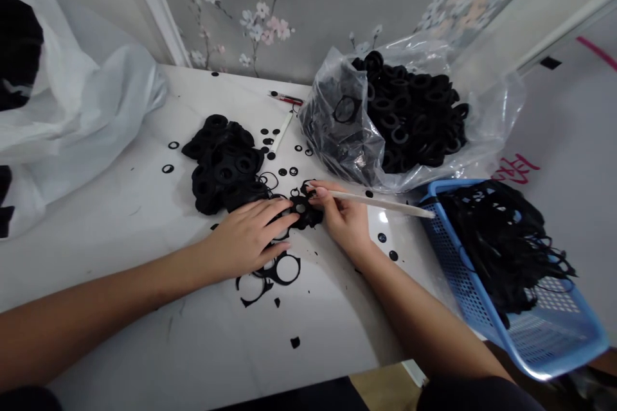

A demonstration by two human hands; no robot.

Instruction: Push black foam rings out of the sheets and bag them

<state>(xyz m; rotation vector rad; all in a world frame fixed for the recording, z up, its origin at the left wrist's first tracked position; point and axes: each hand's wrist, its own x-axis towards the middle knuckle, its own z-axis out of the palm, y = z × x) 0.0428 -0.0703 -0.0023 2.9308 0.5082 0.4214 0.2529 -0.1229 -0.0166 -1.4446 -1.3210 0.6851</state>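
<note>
My right hand (347, 215) pinches a thin pale stick (380, 200), which slants off to the right past my wrist. Its thumb and index fingertip meet beside a small black ring-holed piece (307, 212). Opposite, my left hand (250, 231) lies with fingers stretched over that piece's left side, pressing near it. Part of the piece is hidden under my fingers. Just below are cut-out black scraps (288, 268) with large round holes. Behind my left hand sits a heap of black sheets with rings (224, 164).
A clear plastic bag (342, 141) full of black rings (409, 109) stands at the back right. Beside it, a blue basket (450, 257) holds black scraps (501, 237). A red cutter (288, 99) and small black discs lie behind. A white bag (96, 103) fills the left.
</note>
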